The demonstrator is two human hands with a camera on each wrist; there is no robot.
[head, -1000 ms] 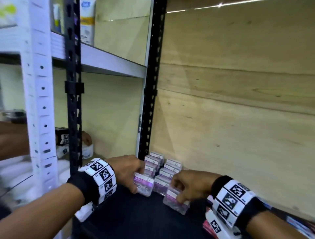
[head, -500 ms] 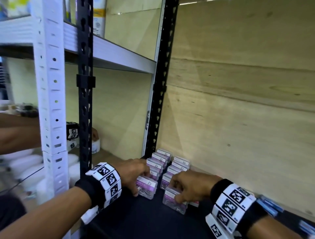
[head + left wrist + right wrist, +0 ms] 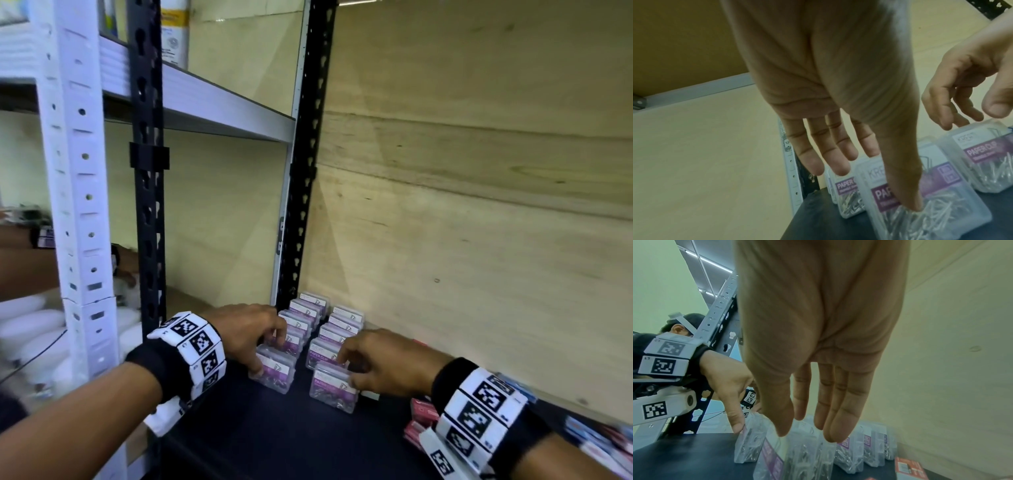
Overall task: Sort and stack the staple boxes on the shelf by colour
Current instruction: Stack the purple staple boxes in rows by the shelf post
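Two rows of clear plastic boxes with purple labels (image 3: 310,320) stand on the dark shelf (image 3: 274,438) at its far left corner; exact count uncertain, roughly five or six per row. Labels read PAPER CLIP; metal clips visible inside. Left hand (image 3: 245,334) pinches the near box of the left row (image 3: 275,373), thumb on its front, fingers behind. Right hand (image 3: 383,366) grips the near box of the right row (image 3: 334,390). Red boxes (image 3: 419,421) lie near right. Open dark shelf surface in front.
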